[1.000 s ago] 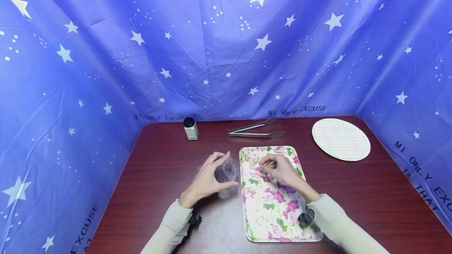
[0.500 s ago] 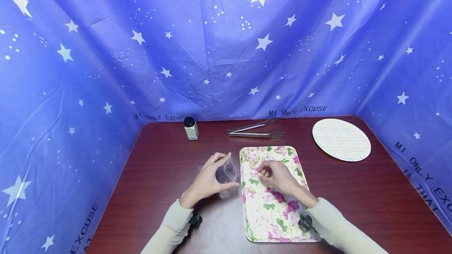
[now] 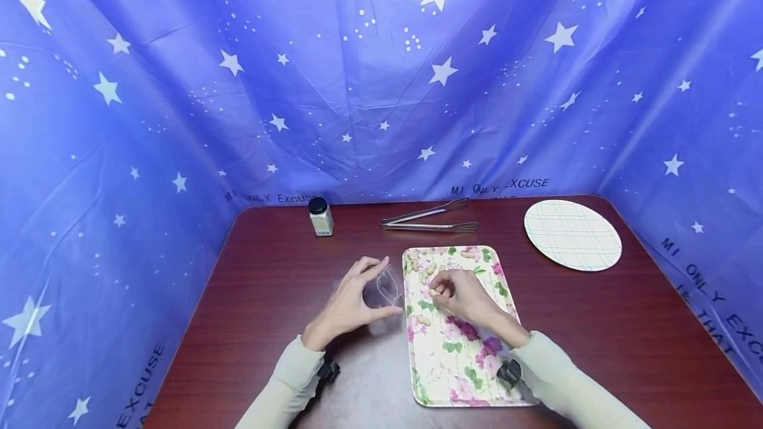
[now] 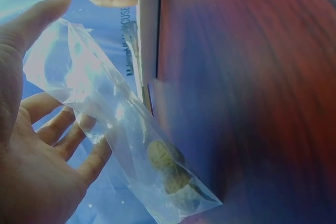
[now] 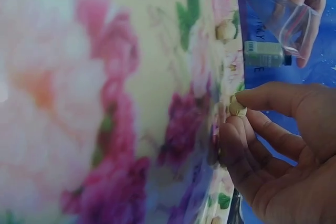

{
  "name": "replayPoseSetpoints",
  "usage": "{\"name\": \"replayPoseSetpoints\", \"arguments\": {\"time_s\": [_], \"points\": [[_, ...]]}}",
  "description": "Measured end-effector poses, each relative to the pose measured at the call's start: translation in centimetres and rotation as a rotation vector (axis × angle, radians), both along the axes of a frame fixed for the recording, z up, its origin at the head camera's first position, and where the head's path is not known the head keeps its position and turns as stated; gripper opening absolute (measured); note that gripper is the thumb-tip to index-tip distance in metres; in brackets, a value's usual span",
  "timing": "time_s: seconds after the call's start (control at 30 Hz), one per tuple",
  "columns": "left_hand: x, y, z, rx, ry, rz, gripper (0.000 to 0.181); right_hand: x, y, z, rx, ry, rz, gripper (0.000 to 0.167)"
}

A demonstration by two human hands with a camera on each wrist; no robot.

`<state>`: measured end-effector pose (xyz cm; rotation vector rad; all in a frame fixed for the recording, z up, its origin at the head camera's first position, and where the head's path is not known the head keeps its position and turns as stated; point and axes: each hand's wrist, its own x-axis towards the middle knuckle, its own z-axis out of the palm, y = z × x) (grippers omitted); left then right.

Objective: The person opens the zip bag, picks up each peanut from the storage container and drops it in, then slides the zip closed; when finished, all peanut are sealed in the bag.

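Note:
Between the thumb and fingers of my left hand, a clear plastic zip bag is held with its mouth spread. In the left wrist view, peanuts lie at the bottom of the bag. My right hand pinches a peanut between thumb and fingertips, just above the flowered tray. Several more unshelled peanuts lie toward the tray's far left corner, and one peanut sits near its left edge. The bag's mouth faces the tray's left edge.
A black-capped jar stands at the back left. Metal tongs lie behind the tray, and a white checked oval plate is at the back right. A starry blue cloth surrounds the dark red table.
My right hand has picked up a peanut from the tray and drawn it slightly toward me and to the left. The left hand keeps the bag in nearly the same place.

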<state>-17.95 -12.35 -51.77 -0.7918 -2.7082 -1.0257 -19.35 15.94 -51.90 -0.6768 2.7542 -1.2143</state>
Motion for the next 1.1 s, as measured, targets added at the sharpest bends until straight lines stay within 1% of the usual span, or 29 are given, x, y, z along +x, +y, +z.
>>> {"name": "replayPoseSetpoints", "arguments": {"time_s": [0.1,0.2,0.33,0.57,0.67,0.83,0.97,1.1], "points": [[-0.1,0.0,-0.1,-0.002,0.019,0.0,0.101,-0.1,-0.3,0.3,-0.043,0.001,-0.012,0.011],[-0.2,0.0,-0.1,0.002,0.019,0.001,0.1,-0.2,-1.0,1.0,-0.094,-0.037,-0.047,0.012],[-0.3,0.2,0.0,0.002,0.001,0.0,0.099,-0.1,-2.1,1.7,-0.165,-0.093,-0.077,0.012],[-0.2,0.5,0.0,0.009,0.018,-0.008,0.097,0.3,-3.7,2.6,-0.273,-0.113,-0.062,0.015],[-0.1,0.6,0.0,0.027,0.006,-0.009,0.098,0.5,-4.3,2.9,-0.316,-0.125,-0.052,0.016],[0.0,0.6,-0.1,0.031,-0.012,-0.014,0.098,0.7,-5.1,3.2,-0.357,-0.131,-0.058,0.015],[0.0,0.7,-0.2,0.034,0.0,-0.023,0.099,0.8,-5.4,3.1,-0.381,-0.129,-0.06,0.015],[-0.1,1.0,0.0,0.051,0.016,-0.033,0.097,0.8,-5.4,2.9,-0.385,-0.13,-0.051,0.015]]}}
